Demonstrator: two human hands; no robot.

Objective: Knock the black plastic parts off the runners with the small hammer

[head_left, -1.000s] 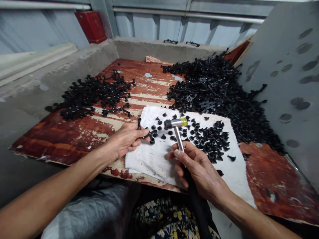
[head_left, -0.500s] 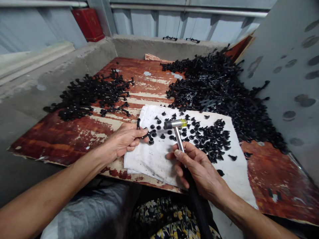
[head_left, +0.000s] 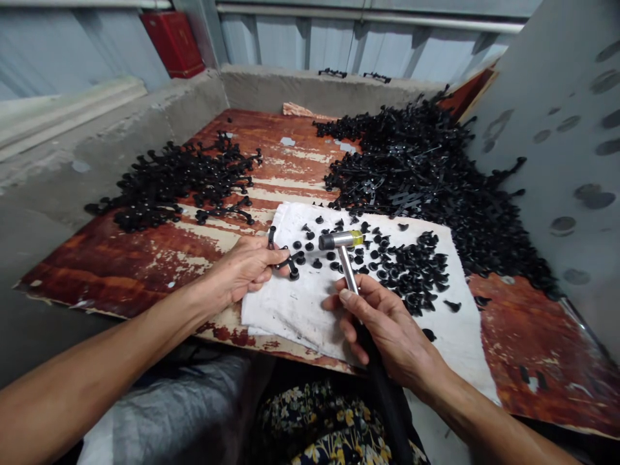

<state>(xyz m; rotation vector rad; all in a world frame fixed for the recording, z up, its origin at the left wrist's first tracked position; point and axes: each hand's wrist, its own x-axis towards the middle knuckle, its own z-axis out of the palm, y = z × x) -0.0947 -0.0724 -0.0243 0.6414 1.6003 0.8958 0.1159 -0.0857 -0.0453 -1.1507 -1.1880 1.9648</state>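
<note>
My left hand [head_left: 246, 269] pinches a black branched plastic part [head_left: 285, 257] against the white cloth [head_left: 295, 310], its fingers closed on it. My right hand [head_left: 382, 329] grips the black handle of a small hammer [head_left: 345, 255] with a metal shaft; the head, with one yellow face, hovers just right of the part. Several small black caps [head_left: 407, 271] lie scattered on the cloth beyond the hammer head.
The cloth lies on a worn red wooden board [head_left: 145, 258]. A pile of black branched parts [head_left: 179, 177] sits at the far left, a much larger heap [head_left: 426, 168] at the far right against a grey panel [head_left: 557, 148]. A concrete ledge [head_left: 310, 87] borders the back.
Nearly nothing has moved; both hands keep their hold, and the view has shifted slightly.
</note>
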